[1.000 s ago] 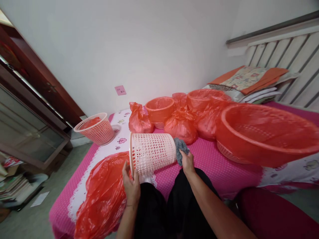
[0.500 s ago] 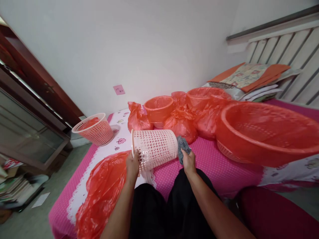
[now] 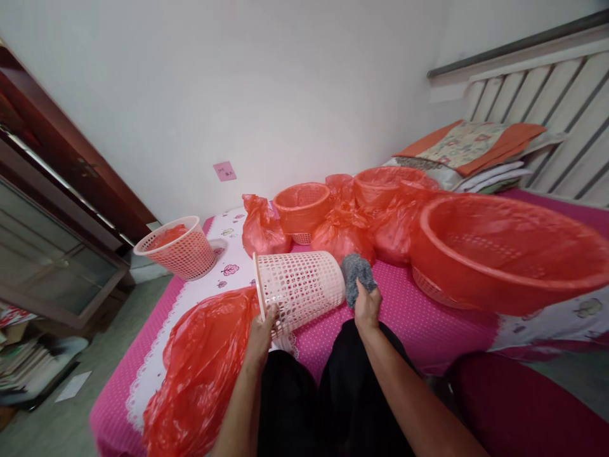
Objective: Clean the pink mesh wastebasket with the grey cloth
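A pale pink perforated plastic wastebasket (image 3: pixel 304 285) lies on its side just above my knees, its rim to the left and its base to the right. My left hand (image 3: pixel 262 330) is closed on the rim side, fingers partly hidden by the basket wall. In my right hand (image 3: pixel 368 304) is a grey cloth (image 3: pixel 358 274), gripped at its lower edge, beside the basket's base. Left of the basket, a loose red plastic bag (image 3: pixel 204 368) lies crumpled on the bed.
Another pink wastebasket (image 3: pixel 185 254) with red plastic inside stands at the bed's left edge. Red-lined baskets (image 3: pixel 302 206) and knotted red bags (image 3: pixel 345 238) line the wall side. A large red-lined basket (image 3: pixel 504 273) is at right. Folded bedding (image 3: pixel 476 149) lies by the radiator (image 3: pixel 537 120).
My left hand and the rim end of the wastebasket have come slightly lower and to the right. The grey cloth and my right hand have shifted right and up, showing more of the cloth.
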Available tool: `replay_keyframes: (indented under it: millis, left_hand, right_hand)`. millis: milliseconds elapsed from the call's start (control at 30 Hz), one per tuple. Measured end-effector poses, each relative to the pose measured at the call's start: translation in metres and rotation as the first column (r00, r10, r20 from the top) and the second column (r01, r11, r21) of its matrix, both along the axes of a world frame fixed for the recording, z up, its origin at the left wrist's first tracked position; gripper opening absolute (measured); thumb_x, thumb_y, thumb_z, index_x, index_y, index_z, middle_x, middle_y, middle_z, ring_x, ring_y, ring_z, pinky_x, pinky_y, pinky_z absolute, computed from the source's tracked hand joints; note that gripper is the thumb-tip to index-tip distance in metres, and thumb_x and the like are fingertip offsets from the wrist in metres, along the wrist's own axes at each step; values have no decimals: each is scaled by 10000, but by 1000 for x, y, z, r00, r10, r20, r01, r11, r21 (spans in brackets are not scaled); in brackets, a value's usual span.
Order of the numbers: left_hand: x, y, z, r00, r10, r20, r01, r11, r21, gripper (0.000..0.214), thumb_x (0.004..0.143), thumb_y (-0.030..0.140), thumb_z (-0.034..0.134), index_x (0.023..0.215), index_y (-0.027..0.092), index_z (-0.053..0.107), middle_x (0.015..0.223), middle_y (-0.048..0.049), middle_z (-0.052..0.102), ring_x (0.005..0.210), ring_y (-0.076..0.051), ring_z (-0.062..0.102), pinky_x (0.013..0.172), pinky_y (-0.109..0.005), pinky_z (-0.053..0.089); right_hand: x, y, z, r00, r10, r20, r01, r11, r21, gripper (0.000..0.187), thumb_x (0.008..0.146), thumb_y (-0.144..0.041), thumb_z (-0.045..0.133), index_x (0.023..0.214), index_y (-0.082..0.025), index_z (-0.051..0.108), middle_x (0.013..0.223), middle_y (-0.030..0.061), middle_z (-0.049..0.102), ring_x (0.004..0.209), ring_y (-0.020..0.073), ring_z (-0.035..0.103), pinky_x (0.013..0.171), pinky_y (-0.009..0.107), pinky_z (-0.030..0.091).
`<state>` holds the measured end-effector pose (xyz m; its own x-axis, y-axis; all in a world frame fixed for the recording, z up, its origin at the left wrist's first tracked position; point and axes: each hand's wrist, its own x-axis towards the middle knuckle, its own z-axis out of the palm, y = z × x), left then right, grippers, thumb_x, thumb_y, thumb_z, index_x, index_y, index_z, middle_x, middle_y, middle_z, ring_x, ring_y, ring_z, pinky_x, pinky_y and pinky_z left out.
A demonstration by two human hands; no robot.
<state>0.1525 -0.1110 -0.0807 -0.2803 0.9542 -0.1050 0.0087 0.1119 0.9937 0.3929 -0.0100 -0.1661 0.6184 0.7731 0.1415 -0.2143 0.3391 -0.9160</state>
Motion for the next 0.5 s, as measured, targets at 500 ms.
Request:
replay_keyframes:
  millis: [500]
  left_hand:
    - [4, -14, -22, 967, -205, 151, 207, 978, -3, 544, 618, 458, 935, 1045, 146, 802, 1144, -162, 809, 1124, -367, 744, 1073, -507, 540]
  right_hand:
    - [-13, -13, 6, 691, 8, 723, -218, 956, 198, 647, 864, -163, 547, 1508, -206, 502, 1638, 126, 412, 1546, 339, 315, 1253, 623, 274]
